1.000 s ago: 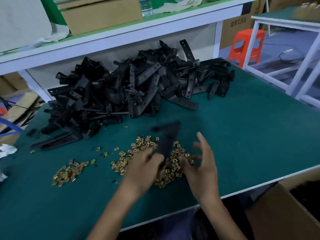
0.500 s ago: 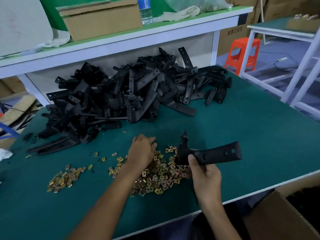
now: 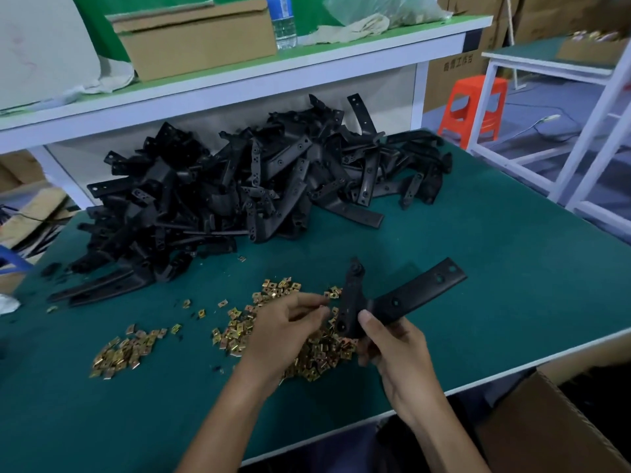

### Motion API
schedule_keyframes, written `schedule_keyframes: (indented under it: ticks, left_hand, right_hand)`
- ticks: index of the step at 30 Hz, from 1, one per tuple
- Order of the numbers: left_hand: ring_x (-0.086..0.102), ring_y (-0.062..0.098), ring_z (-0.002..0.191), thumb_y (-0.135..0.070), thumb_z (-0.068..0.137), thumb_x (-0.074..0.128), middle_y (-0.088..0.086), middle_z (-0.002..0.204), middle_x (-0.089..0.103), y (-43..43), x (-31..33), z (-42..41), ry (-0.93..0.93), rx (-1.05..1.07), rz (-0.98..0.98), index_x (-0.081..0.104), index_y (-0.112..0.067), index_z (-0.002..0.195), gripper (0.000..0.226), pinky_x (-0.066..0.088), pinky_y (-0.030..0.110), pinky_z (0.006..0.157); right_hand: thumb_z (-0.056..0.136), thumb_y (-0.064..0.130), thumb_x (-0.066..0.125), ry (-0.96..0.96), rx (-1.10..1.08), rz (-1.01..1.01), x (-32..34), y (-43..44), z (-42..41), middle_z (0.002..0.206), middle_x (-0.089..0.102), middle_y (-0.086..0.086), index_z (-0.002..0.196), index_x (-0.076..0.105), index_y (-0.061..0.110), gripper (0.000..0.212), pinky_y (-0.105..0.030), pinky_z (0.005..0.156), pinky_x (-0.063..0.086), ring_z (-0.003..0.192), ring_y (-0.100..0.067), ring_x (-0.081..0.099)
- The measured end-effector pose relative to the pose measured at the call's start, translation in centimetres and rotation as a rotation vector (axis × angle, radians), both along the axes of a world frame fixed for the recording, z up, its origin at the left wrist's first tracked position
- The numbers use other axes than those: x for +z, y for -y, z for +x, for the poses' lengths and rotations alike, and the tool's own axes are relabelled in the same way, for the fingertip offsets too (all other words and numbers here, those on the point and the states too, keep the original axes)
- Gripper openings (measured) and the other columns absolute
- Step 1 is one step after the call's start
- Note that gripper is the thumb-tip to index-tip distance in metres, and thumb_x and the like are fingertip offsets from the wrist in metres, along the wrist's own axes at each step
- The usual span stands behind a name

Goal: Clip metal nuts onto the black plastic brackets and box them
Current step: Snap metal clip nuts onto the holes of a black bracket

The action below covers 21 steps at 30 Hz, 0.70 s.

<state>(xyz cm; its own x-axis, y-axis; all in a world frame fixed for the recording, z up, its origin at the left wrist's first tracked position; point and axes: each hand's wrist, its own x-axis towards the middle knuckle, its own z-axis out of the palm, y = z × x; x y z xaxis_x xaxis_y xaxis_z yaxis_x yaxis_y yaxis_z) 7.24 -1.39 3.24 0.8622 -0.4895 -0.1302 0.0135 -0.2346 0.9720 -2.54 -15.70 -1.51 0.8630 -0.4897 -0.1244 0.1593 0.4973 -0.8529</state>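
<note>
Nearest, below and right of the right fingers (image 3: 370, 356), one open cardboard carton (image 3: 553, 435) stands off the bench edge; its contents are too dark to make out.

Two hands work over the green bench (image 3: 495, 268). The right hand (image 3: 399, 353) grips one black plastic bracket (image 3: 406, 300), with the thumb on top at the bend and the other fingers curled under it. The bracket is L-shaped and matt. Its long flat arm runs up and away to the right of the fingers, with three holes showing along it. Its short arm rises just left of the thumb and ends in a round boss.

The left hand (image 3: 283, 331) is close beside the short arm, its fingers (image 3: 309, 300) curled towards the thumb. Whether they pinch a nut cannot be told.

Under and just beyond both hands lies the main pile of nuts (image 3: 317, 358), small square brass-coloured clips too many to count. A second, smaller pile (image 3: 119, 353) lies well left of the left fingers, and about a dozen strays are scattered between and beyond.

Further off is one tangled heap of brackets (image 3: 239, 189), far too many to count.

Above it, a white shelf (image 3: 239, 85) carries one brown box (image 3: 194, 39), one water bottle (image 3: 281, 22) whose blue label is unreadable, and a pale cloth (image 3: 351, 27).

Far right stand one orange stool (image 3: 473, 104) and a carton (image 3: 457, 68) printed with Chinese characters too blurred to read.
</note>
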Motion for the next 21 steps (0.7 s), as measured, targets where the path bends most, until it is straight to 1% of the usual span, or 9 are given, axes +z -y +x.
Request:
schedule_keyframes:
  ticks: [1, 2, 5, 7, 9, 12, 16, 18, 21]
  left_hand:
    - [0.072, 0.015, 0.093, -0.013, 0.093, 0.070, 0.000, 0.098, 0.078, -0.1, -0.1, -0.8, -0.058, 0.025, -0.070, 0.079, -0.027, 0.096, 0.017, 0.058, 0.029, 0.082]
    - [0.072, 0.019, 0.089, -0.009, 0.094, 0.068, 0.004, 0.096, 0.078, -0.2, -0.1, -1.3, -0.120, 0.052, -0.139, 0.079, -0.024, 0.094, 0.018, 0.058, 0.031, 0.079]
    - [0.064, 0.019, 0.077, -0.008, 0.096, 0.063, 0.008, 0.086, 0.071, -0.6, 0.0, -2.3, -0.215, 0.079, -0.260, 0.073, -0.019, 0.094, 0.014, 0.054, 0.029, 0.069]
    - [0.060, 0.017, 0.074, -0.008, 0.096, 0.063, 0.008, 0.084, 0.066, -0.9, 0.1, -2.6, -0.215, 0.057, -0.268, 0.073, -0.020, 0.094, 0.015, 0.053, 0.028, 0.068]
    - [0.061, 0.018, 0.076, -0.005, 0.093, 0.066, 0.008, 0.086, 0.069, -0.9, 0.1, -2.7, -0.211, 0.060, -0.265, 0.075, -0.020, 0.091, 0.017, 0.054, 0.029, 0.071]
    - [0.065, 0.019, 0.083, -0.004, 0.091, 0.067, 0.009, 0.092, 0.073, -0.8, 0.0, -2.8, -0.192, 0.086, -0.263, 0.076, -0.014, 0.093, 0.013, 0.054, 0.033, 0.078]
    - [0.068, 0.018, 0.081, -0.001, 0.090, 0.069, 0.009, 0.089, 0.075, -0.8, -0.3, -2.8, -0.209, 0.077, -0.270, 0.069, -0.011, 0.099, 0.014, 0.056, 0.027, 0.071]
    - [0.069, 0.018, 0.079, 0.000, 0.089, 0.069, 0.009, 0.088, 0.075, -0.8, -0.3, -2.8, -0.224, 0.070, -0.285, 0.069, -0.009, 0.099, 0.014, 0.056, 0.025, 0.068]
    - [0.068, 0.017, 0.074, 0.001, 0.088, 0.068, 0.009, 0.086, 0.073, -0.6, -0.1, -2.8, -0.266, 0.072, -0.316, 0.068, -0.007, 0.100, 0.014, 0.056, 0.024, 0.066]
  right_hand:
    - [0.073, 0.036, 0.082, 0.016, 0.035, 0.016, -0.1, -0.3, 0.0, 0.071, 0.066, -0.004, 0.079, 0.078, 0.023, 0.015, -0.025, 0.046, 0.045, 0.052, -0.014, 0.056]
    - [0.075, 0.035, 0.082, 0.025, 0.059, 0.027, -0.2, -0.6, -0.1, 0.073, 0.066, -0.004, 0.081, 0.078, 0.022, 0.015, -0.025, 0.046, 0.044, 0.052, -0.014, 0.055]
    - [0.077, 0.034, 0.080, 0.031, 0.073, 0.046, -0.5, -0.8, -0.1, 0.075, 0.065, -0.006, 0.082, 0.077, 0.021, 0.014, -0.026, 0.044, 0.043, 0.050, -0.014, 0.054]
    - [0.076, 0.033, 0.080, 0.030, 0.077, 0.065, -0.4, -0.7, -0.1, 0.072, 0.065, -0.006, 0.077, 0.077, 0.022, 0.012, -0.025, 0.042, 0.042, 0.048, -0.014, 0.053]
    - [0.075, 0.034, 0.080, 0.023, 0.080, 0.056, -0.2, -0.7, -0.2, 0.069, 0.064, -0.005, 0.074, 0.076, 0.023, 0.012, -0.025, 0.041, 0.041, 0.046, -0.013, 0.052]
    - [0.076, 0.033, 0.079, 0.016, 0.080, 0.057, 0.0, -0.8, -0.3, 0.067, 0.063, -0.006, 0.071, 0.074, 0.024, 0.011, -0.025, 0.039, 0.039, 0.045, -0.014, 0.051]
    - [0.078, 0.032, 0.078, 0.014, 0.095, 0.060, 0.1, -0.8, -0.5, 0.069, 0.062, -0.006, 0.074, 0.075, 0.024, 0.009, -0.025, 0.039, 0.039, 0.045, -0.014, 0.050]
    - [0.076, 0.032, 0.080, 0.010, 0.100, 0.048, 0.1, -0.8, -0.5, 0.069, 0.061, -0.007, 0.078, 0.073, 0.019, 0.015, -0.025, 0.039, 0.039, 0.045, -0.015, 0.050]
    - [0.077, 0.032, 0.078, 0.009, 0.107, 0.043, 0.2, -0.8, -0.5, 0.068, 0.061, -0.006, 0.075, 0.075, 0.023, 0.010, -0.025, 0.039, 0.039, 0.045, -0.014, 0.050]
